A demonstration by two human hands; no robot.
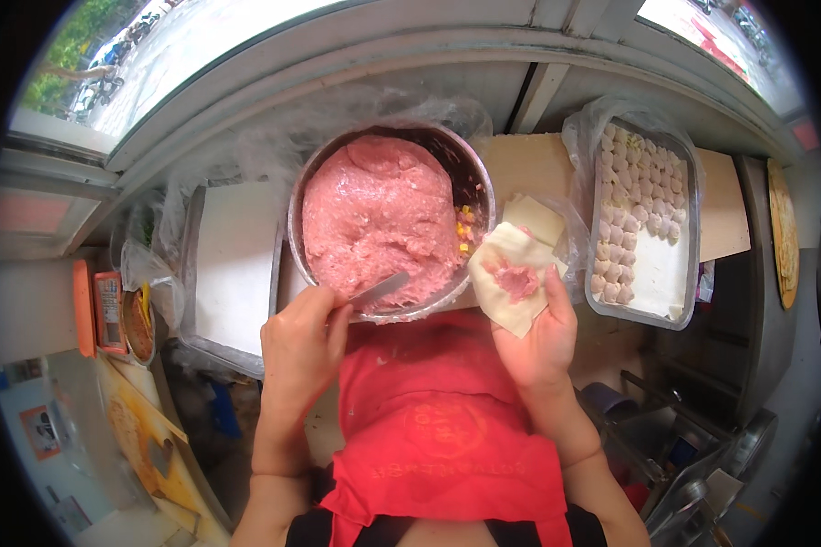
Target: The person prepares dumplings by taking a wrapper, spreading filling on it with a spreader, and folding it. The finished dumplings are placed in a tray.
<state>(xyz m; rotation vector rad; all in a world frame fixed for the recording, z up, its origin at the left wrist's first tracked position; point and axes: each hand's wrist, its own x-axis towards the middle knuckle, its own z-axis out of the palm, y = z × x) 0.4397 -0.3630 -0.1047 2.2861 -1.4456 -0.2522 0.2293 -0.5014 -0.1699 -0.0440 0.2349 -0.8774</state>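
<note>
My left hand pinches a flat metal spreader blade, which points right and rests at the near edge of the ground meat. That pink ground meat is heaped in a large round metal bowl, with yellow corn bits along the right wall. On the upturned palm and fingers of my right hand lie pale dough wrappers, the thumb along their right edge. A dab of meat is spread on the top wrapper. More square wrappers lie just beyond that hand.
At right, a metal tray holds rows of small wrapped dumplings. Left of the bowl stands a white-lined tray with plastic film behind. An orange scale sits farther left. A window frame borders the far side.
</note>
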